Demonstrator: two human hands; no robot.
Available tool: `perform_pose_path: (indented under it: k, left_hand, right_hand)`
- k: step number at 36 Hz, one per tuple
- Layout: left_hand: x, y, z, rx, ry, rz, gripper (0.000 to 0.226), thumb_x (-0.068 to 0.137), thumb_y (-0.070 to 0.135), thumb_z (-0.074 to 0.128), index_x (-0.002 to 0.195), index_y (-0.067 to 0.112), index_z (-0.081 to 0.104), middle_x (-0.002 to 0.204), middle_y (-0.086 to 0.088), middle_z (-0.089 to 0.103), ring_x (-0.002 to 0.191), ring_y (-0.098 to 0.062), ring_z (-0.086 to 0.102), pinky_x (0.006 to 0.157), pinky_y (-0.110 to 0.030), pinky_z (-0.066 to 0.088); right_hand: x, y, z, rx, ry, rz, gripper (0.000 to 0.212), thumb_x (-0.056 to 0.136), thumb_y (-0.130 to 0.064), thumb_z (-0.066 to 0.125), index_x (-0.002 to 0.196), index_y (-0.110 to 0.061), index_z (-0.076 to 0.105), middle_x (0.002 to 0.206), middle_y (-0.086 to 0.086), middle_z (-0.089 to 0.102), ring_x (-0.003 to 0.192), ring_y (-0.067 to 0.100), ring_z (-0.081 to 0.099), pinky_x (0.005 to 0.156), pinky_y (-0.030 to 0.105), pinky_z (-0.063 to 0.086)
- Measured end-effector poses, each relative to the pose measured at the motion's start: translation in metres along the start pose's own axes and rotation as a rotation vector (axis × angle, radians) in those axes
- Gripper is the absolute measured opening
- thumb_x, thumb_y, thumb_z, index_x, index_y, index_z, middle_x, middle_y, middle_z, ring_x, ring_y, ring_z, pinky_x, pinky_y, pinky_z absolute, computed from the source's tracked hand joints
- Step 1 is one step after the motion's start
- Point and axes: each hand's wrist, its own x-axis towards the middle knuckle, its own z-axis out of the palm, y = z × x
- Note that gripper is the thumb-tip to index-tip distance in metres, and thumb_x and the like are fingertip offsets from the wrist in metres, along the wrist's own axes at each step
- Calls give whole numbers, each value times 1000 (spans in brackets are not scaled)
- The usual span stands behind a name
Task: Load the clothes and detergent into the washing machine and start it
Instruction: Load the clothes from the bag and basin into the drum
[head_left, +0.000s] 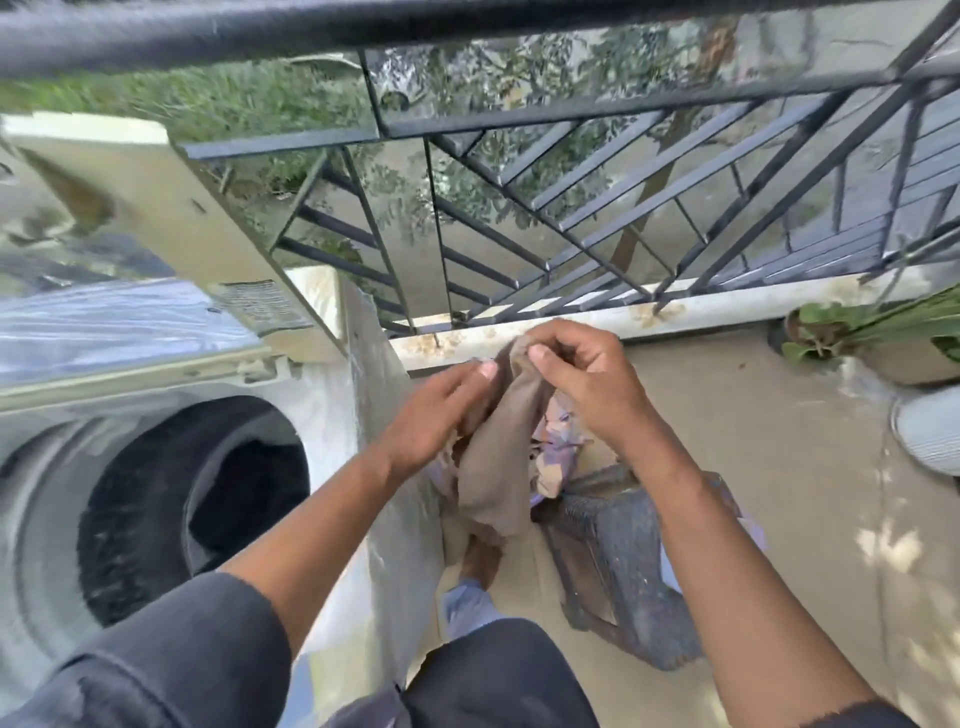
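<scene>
Cloth, metal and shiny plastic

A soft, matt brown cloth (498, 447) is seen. The railing (571, 208) is made of dark painted metal. The washing machine (47, 441) is smooth, shiny plastic.

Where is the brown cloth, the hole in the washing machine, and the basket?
brown cloth (498, 467): head view, middle of the hanging fabric.
washing machine drum opening (208, 499): head view, dark inside of the round hole.
basket (618, 551): head view, dark woven side wall.
</scene>
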Motion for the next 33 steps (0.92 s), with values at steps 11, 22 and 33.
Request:
perform_pose_path:
  k: [11,22,33]
  left_hand:
    - [-20,12,-33,217,261,12,25,108,9,51,90,13,67,84,-3,68,77,-10,60,73,-29,46]
    - [-33,74,0,12,165,110,19,108,6,57,99,0,73,87,-6,71,79,-16,61,78,-33,47]
    - [-59,40,2,248,-146,-52,16,99,21,70,94,13,84,90,3,82,89,-16,77,93,-48,62]
  right_hand:
    - [12,-1,-11,-145,161,79,23,96,-8,60,93,-26,74,92,-3,72,87,15,64,89,44,55]
    - [-16,-4,21,105,-85,704,78,82,-86,54,109,-18,78,104,13,80,89,28,80,68,38,65]
    - [-15,0,23,-15,101,576,34,94,-9,65,63,-20,75,64,-2,71,64,18,65,64,31,49]
